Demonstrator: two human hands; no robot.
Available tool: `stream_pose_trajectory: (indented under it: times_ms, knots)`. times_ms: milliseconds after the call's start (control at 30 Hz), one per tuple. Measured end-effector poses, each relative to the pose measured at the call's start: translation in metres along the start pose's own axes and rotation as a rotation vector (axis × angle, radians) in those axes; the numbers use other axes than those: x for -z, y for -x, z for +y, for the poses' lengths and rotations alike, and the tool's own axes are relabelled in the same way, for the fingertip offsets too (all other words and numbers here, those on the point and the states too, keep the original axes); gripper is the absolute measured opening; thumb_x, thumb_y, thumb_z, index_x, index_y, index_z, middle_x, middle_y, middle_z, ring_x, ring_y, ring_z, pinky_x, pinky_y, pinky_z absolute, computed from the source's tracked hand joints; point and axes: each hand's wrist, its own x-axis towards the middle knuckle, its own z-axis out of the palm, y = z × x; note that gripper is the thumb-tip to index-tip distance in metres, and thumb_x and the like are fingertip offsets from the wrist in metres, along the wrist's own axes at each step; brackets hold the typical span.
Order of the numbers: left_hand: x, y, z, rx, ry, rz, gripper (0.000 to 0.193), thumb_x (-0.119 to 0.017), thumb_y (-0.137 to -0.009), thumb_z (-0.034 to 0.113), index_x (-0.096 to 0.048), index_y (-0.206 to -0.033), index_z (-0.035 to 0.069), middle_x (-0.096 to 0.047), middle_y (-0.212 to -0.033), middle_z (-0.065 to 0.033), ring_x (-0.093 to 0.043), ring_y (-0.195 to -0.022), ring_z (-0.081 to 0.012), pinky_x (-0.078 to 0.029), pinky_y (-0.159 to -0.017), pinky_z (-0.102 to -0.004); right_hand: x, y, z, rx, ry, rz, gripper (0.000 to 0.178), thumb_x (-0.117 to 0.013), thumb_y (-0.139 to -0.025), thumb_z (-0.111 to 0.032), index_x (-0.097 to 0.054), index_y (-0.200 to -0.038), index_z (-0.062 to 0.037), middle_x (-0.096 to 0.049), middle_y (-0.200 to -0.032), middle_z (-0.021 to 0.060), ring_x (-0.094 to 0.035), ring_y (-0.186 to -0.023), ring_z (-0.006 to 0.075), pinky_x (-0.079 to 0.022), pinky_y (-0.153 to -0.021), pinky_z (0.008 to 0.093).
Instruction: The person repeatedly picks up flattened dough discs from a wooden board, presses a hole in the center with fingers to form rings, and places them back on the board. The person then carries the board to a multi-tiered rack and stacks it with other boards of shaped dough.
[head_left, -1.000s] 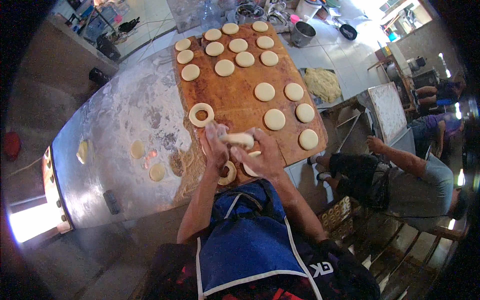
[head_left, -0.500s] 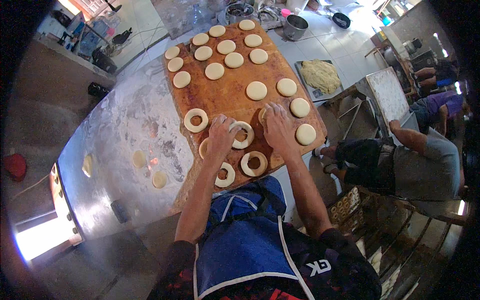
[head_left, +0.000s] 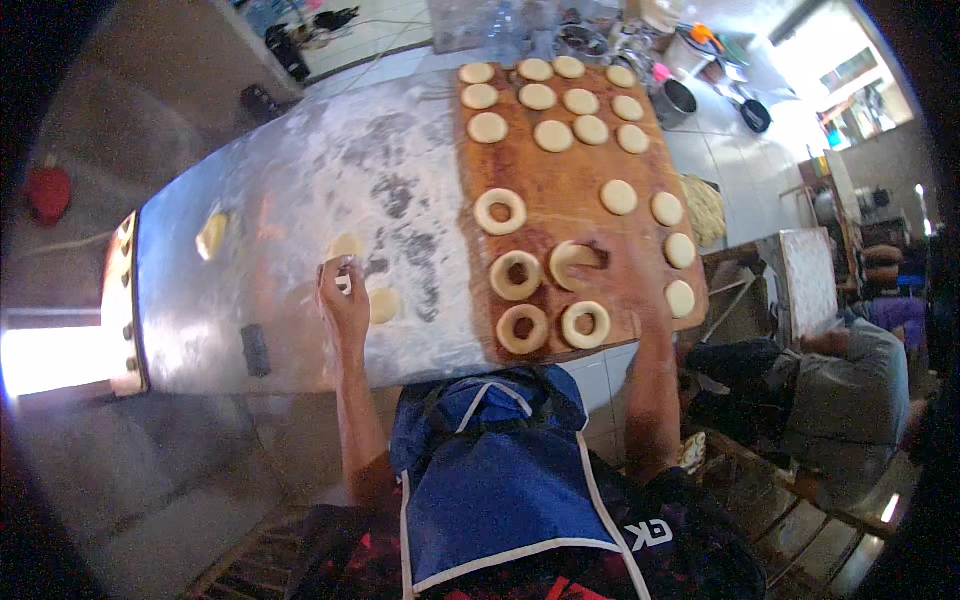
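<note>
Head: dough rings (head_left: 498, 276) and discs (head_left: 618, 198) lay on the board (head_left: 555, 178); rings presumably wanted even easing, without thinning one side; left hand (head_left: 346, 297), fingers curled narrow, contents unclear, was near a small round (head_left: 346, 245); right hand (head_left: 641, 283) blurred, fingers indeterminable; since the earlier frame, left had quit the board for the metal top (head_left: 285, 190).

Our left forearm (head_left: 357, 420) crossed the near edge of the worktop (head_left: 290, 190) left of its middle, the hand (head_left: 348, 308) curled, fingers bent toward the thumb. Our right hand (head_left: 640, 287), motion-blurred, hung inside the near right corner, its grip unreadable.
</note>
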Motion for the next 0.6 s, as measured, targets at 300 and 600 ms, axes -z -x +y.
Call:
stream_pose_trajectory:
  times_ms: [300,600]
  knots:
    - [0.038,0.003,-0.036,-0.084,0.094,-0.006,0.016,-0.063,-0.087,0.009,-0.063,-0.101,0.001,-0.061,-0.094,-0.0152,-0.06,-0.086,-0.0295,-0.048,-0.076,-0.0392,-0.245,-0.108,-0.078,0.251,0.223,0.017,0.034,-0.071,-0.072,-0.019,-0.059,-0.102,-0.007,-0.063,-0.105,0.0163,-0.065,-0.087,0.0346,-0.052,-0.075,0.0501]
    - [0.018,0.027,-0.045,0.047,0.463,-0.247,0.029,-0.065,-0.09,0.021,-0.063,-0.109,-0.002,-0.065,-0.094,-0.0155,-0.065,-0.087,-0.0242,-0.052,-0.076,-0.0365,-0.228,-0.091,-0.105,0.057,-0.407,-0.1,0.038,-0.079,-0.073,-0.018,-0.056,-0.099,-0.0035,-0.067,-0.082,0.0122,-0.067,-0.078,0.0264,-0.055,-0.071,0.0385]
